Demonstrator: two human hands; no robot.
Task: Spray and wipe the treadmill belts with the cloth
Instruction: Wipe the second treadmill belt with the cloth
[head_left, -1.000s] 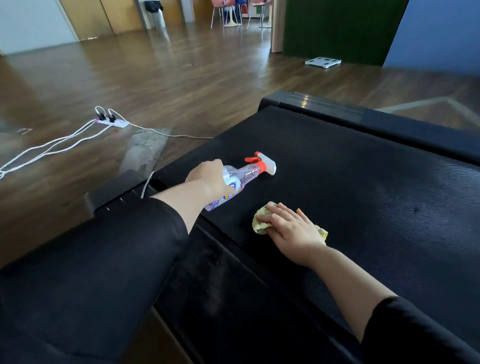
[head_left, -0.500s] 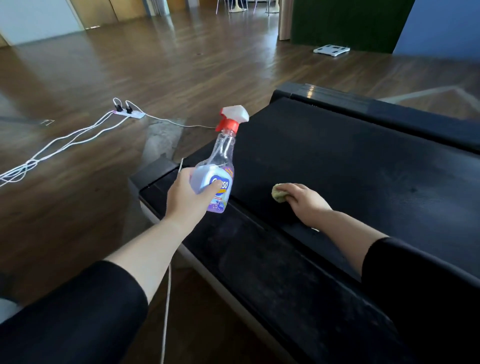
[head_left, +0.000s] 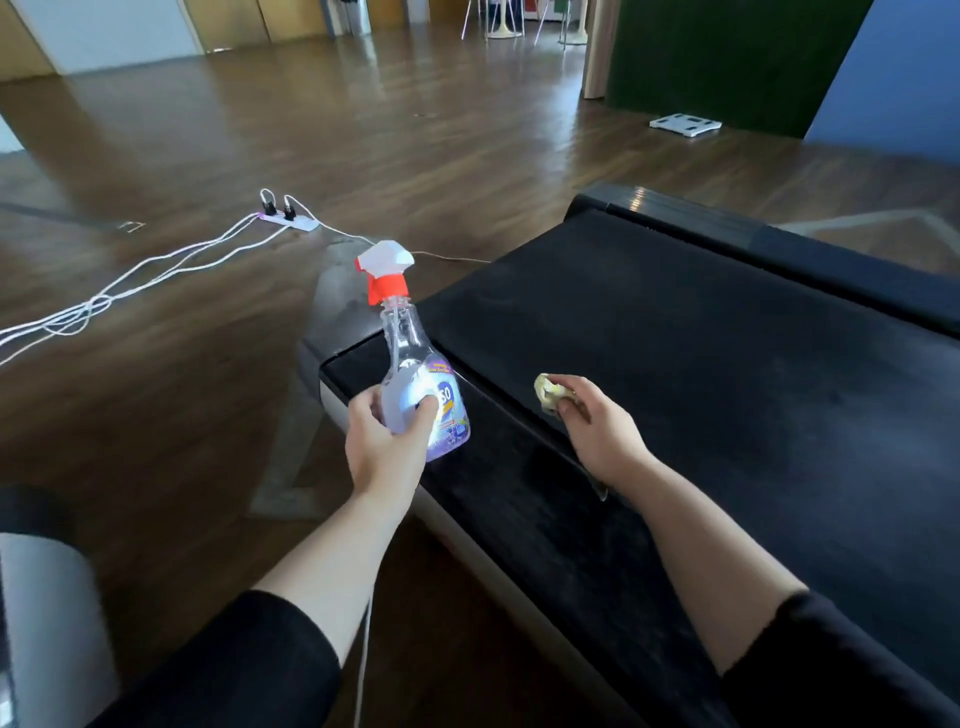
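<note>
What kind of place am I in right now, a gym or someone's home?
Most likely a gym or fitness studio, though I can't be sure. A black treadmill belt lies right in front, and a white weighing scale sits on the wide wooden floor.

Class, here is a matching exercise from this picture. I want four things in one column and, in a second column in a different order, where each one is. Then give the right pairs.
Things
1. spray bottle
2. cloth
3. power strip
4. white scale

Places
A. on the wooden floor, near the green wall
B. bunched in the right hand
C. held upright in the left hand
D. at the end of the white cables

Pairs: 1-C, 2-B, 3-D, 4-A
</note>
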